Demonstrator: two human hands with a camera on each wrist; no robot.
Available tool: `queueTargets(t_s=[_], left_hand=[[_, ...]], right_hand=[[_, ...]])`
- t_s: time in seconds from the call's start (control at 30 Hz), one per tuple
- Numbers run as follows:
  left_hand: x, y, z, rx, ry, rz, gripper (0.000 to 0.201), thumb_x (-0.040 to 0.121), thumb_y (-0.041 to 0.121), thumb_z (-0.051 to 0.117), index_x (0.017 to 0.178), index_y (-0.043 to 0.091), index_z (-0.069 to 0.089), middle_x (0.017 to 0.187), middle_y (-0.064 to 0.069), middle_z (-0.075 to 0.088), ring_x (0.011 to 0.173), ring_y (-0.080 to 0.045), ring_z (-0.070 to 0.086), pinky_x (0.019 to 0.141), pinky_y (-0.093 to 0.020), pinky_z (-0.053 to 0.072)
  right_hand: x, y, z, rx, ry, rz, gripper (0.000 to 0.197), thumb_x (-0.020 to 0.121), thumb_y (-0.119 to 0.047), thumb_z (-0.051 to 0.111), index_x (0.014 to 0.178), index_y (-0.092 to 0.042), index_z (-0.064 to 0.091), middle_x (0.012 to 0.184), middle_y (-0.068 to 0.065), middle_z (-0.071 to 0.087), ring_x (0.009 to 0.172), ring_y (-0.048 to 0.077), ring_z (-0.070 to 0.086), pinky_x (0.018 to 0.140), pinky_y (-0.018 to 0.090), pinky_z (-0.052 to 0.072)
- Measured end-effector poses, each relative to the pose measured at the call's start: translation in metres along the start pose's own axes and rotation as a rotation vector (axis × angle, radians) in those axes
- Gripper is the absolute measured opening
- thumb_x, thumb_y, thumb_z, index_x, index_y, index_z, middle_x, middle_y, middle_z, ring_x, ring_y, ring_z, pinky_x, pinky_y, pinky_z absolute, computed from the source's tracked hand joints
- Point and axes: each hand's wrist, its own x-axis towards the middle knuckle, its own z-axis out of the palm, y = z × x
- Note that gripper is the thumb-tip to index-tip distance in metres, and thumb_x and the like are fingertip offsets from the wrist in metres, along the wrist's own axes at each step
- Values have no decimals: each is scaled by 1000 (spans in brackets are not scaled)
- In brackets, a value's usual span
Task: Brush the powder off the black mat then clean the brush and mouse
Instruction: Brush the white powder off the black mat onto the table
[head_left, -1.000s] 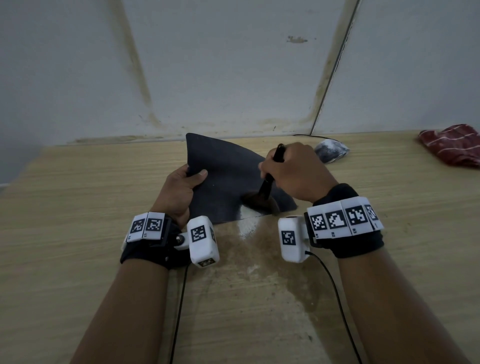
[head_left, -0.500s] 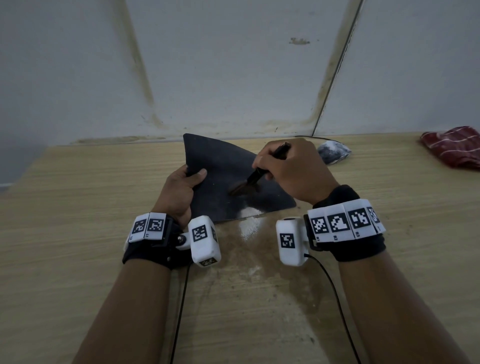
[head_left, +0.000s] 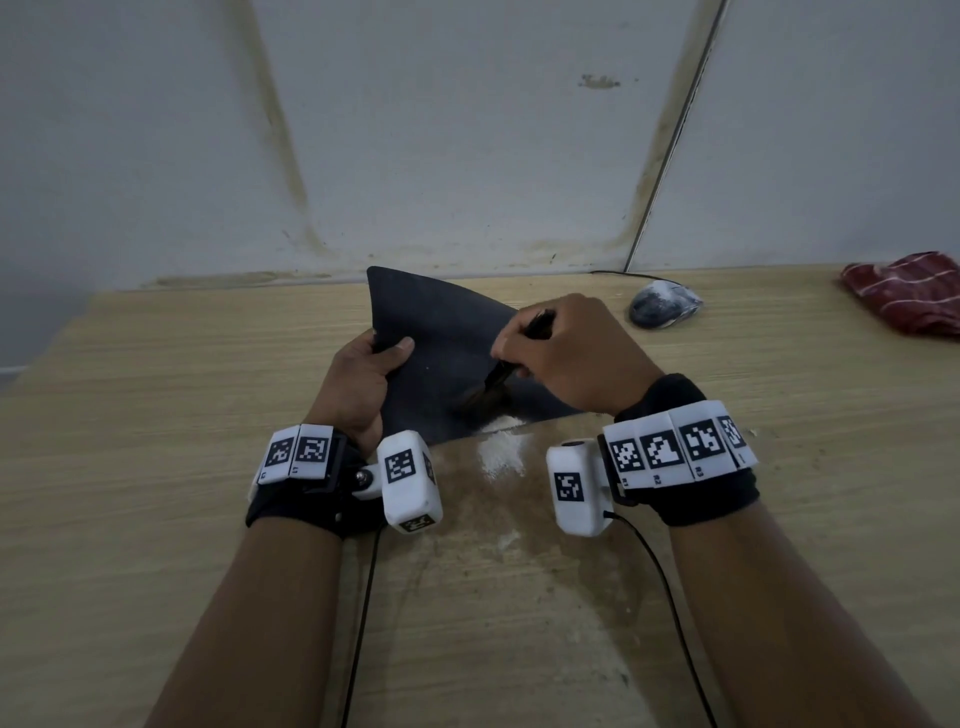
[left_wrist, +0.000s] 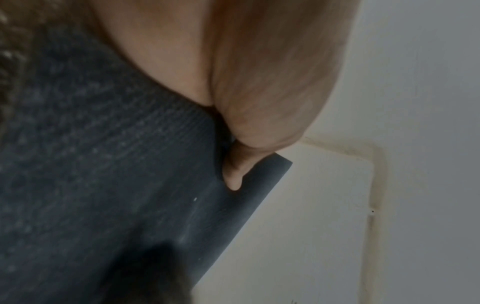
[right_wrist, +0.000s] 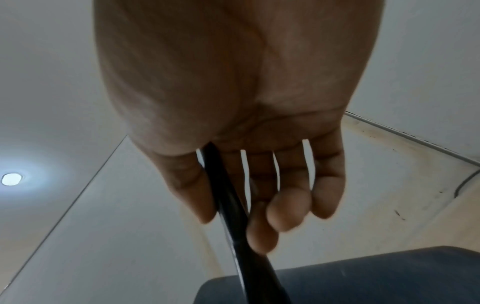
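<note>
The black mat is tilted up off the wooden table, far corner raised toward the wall. My left hand grips its left edge, thumb on top; the left wrist view shows the thumb curled over the mat. My right hand holds the black brush by its handle, bristles low on the mat near its front edge. In the right wrist view the handle runs between thumb and fingers toward the mat. White powder lies on the table just below the mat. The powder-dusted mouse sits at the back right.
A red striped cloth lies at the table's far right. A brown stain and scattered powder spread over the table between my forearms. The wall stands close behind the mat. A thin cable runs from the mouse to the wall.
The brush lifted from the mat's front edge up to mid-mat, then swept back down toward the front edge. The powder pile below the mat has grown. My left hand keeps its hold.
</note>
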Motion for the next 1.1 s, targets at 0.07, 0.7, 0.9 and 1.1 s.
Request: queueTargets(t_s=[0.07, 0.7, 0.9, 1.1], left_hand=[[-1, 0, 0, 9, 0, 11, 18, 99, 5, 51, 108, 10, 65, 103, -10, 75, 93, -29, 73, 71, -40, 62], [1, 2, 2, 17, 10, 6, 19, 98, 6, 52, 114, 8, 63, 115, -18, 70, 103, -37, 69, 81, -49, 59], [1, 4, 3, 14, 13, 6, 19, 99, 7, 52, 113, 11, 65, 114, -16, 72, 100, -34, 71, 77, -48, 60], [1, 4, 4, 19, 16, 17, 19, 99, 7, 52, 113, 10, 64, 112, -15, 72, 98, -32, 71, 73, -45, 60]], right_hand=[[-1, 1, 0, -32, -55, 36, 20, 87, -22, 64, 77, -10, 77, 67, 8, 72, 60, 20, 64, 59, 30, 48], [1, 0, -4, -3, 67, 1, 21, 86, -23, 64, 77, -8, 76, 69, 11, 72, 70, 28, 66, 64, 39, 52], [0, -2, -11, 23, 96, 9, 21, 86, -20, 63, 73, -8, 75, 65, 13, 69, 54, 18, 55, 57, 31, 44], [1, 3, -8, -78, 54, 55, 27, 87, -27, 62, 81, -5, 75, 71, 16, 72, 68, 32, 66, 66, 43, 54]])
